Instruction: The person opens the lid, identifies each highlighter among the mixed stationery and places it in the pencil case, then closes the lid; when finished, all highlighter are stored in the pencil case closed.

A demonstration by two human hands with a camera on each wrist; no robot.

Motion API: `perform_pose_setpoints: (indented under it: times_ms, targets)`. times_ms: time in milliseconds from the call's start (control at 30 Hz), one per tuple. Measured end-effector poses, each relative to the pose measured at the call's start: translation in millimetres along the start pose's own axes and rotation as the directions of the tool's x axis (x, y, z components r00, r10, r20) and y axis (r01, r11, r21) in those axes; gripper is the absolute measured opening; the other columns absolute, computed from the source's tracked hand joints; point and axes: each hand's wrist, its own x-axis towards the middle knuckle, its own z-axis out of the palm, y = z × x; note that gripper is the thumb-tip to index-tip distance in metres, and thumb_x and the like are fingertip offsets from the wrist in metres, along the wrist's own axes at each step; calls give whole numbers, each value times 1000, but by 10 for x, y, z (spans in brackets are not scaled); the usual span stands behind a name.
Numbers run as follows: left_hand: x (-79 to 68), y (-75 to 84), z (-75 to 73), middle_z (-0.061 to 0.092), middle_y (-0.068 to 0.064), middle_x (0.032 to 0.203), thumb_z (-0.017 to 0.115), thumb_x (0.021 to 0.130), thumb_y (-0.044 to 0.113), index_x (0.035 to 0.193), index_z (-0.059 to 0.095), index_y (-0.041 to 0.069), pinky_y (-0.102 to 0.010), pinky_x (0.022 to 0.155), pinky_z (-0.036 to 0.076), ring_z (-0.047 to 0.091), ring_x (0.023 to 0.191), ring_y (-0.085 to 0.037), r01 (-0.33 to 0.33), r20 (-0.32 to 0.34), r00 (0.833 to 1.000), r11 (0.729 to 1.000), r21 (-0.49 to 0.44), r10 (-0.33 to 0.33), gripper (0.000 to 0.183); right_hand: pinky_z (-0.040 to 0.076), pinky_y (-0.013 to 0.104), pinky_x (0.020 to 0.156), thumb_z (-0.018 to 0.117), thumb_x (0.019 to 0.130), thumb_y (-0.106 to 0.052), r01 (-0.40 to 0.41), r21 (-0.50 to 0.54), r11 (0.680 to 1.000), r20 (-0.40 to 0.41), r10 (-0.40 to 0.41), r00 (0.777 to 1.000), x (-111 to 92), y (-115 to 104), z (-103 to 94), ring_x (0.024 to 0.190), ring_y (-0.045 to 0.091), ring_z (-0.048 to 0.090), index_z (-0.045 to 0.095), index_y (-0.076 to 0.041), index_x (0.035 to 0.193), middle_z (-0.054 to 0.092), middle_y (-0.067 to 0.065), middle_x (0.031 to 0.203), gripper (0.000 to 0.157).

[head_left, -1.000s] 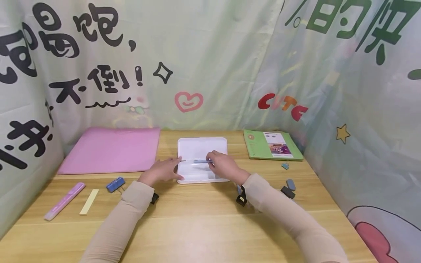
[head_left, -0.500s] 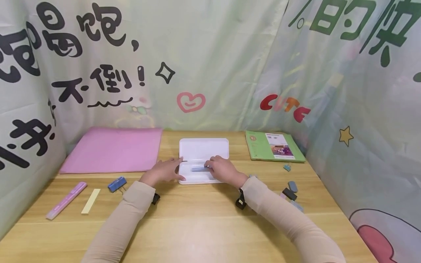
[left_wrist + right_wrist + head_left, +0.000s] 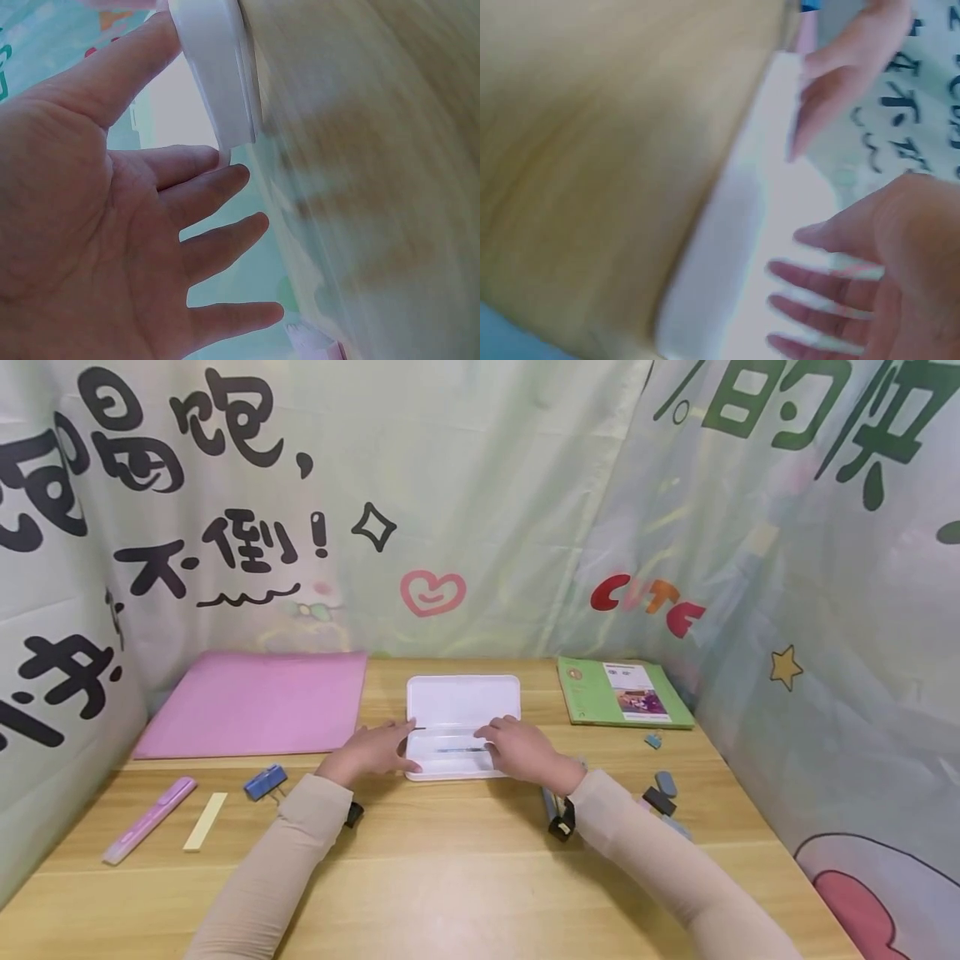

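An open white pencil case (image 3: pixel 462 697) lies on the table in the head view, lid tipped back. A slim blue pen-like stick (image 3: pixel 460 749) lies lengthwise in its tray. My left hand (image 3: pixel 369 750) holds the case's left end between thumb and index finger; the left wrist view shows the thumb (image 3: pixel 154 49) against the white case wall (image 3: pixel 214 71) and the other fingers spread. Over the right part of the tray is my right hand (image 3: pixel 525 749), its fingers apart with nothing between them in the right wrist view. It hides the tray's right end.
Left lie a pink folder (image 3: pixel 255 703), blue binder clip (image 3: pixel 265 782), yellow strip (image 3: pixel 205 822) and slim pink case (image 3: pixel 150 821). Right are a green book (image 3: pixel 592 693), small teal clip (image 3: pixel 653 741), blue eraser (image 3: pixel 665 783) and black block (image 3: pixel 659 801). A wall cloth stands behind.
My right hand has lowered the blue stick from near the hinge into the tray, let go of it and drawn slightly right. The left hand stays at the case.
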Motion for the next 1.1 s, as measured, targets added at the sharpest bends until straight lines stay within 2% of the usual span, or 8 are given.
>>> perform_pose_setpoints:
  times_ms: [133, 200, 267, 433, 600, 700, 900, 1100]
  targets:
    - [-2, 7, 4, 28, -6, 138, 57, 72, 57, 140, 18, 18, -57, 97, 5, 18, 127, -28, 9, 2, 1000, 1000, 4, -9, 88, 43, 29, 56, 59, 80, -22, -132, -51, 990, 24, 133, 991, -198, 3, -177, 71, 16, 51, 60, -12, 87, 55, 0, 78, 12]
    - [-6, 5, 1, 28, -7, 138, 57, 72, 57, 140, 18, 17, -57, 97, 5, 18, 127, -28, 5, -2, 1000, 1000, 3, -5, 88, 41, 30, 51, 60, 79, -26, -204, -82, 976, 93, 211, 973, -293, 14, -236, 66, 16, 49, 56, -12, 80, 51, -1, 71, 15]
    - [-6, 1, 0, 28, -7, 138, 57, 72, 57, 140, 17, 17, -57, 97, 5, 18, 127, -28, 11, -3, 1000, 1000, 7, -11, 88, 38, 32, 48, 58, 80, -29, -258, -114, 959, 185, 276, 943, -375, 27, -275, 61, 15, 47, 53, -13, 74, 48, -2, 66, 18]
    - [-5, -14, -1, 28, -6, 138, 56, 72, 57, 140, 16, 18, -57, 97, 5, 19, 127, -28, 9, -4, 1000, 1000, 7, -9, 88, 37, 34, 46, 55, 81, -34, -312, -132, 941, 338, 338, 878, -533, 48, -322, 52, 14, 45, 48, -16, 65, 45, -4, 57, 26]
    - [-2, -25, 4, 27, -6, 139, 56, 72, 58, 140, 16, 17, -58, 96, 5, 18, 127, -28, 2, -6, 1000, 1000, 3, -2, 89, 39, 33, 46, 55, 80, -43, -342, -137, 930, 417, 368, 831, -634, 48, -283, 45, 12, 45, 50, -18, 53, 46, -6, 46, 37]
    - [0, -24, 6, 27, -6, 139, 56, 72, 58, 140, 16, 17, -58, 96, 5, 18, 127, -28, 1, -5, 1000, 1000, 2, -1, 89, 39, 32, 46, 56, 79, -44, -349, -132, 928, 425, 371, 826, -669, 53, -238, 45, 12, 45, 51, -20, 48, 47, -6, 45, 40]
    - [-15, 6, -14, 27, -7, 139, 56, 72, 57, 140, 17, 17, -58, 97, 5, 18, 127, -29, 2, -3, 1000, 1000, -10, -3, 88, 38, 32, 44, 53, 82, -38, -352, -94, 931, 405, 359, 841, -705, 59, -182, 44, 12, 44, 53, -21, 44, 45, -8, 39, 41]
    - [-7, 9, -9, 27, -7, 139, 57, 72, 57, 140, 17, 16, -58, 96, 5, 18, 127, -29, 0, -3, 1000, 1000, -12, 0, 88, 38, 29, 41, 51, 82, -35, -410, -67, 910, 423, 398, 814, -700, 57, -208, 41, 11, 46, 55, -19, 47, 45, -8, 37, 39]
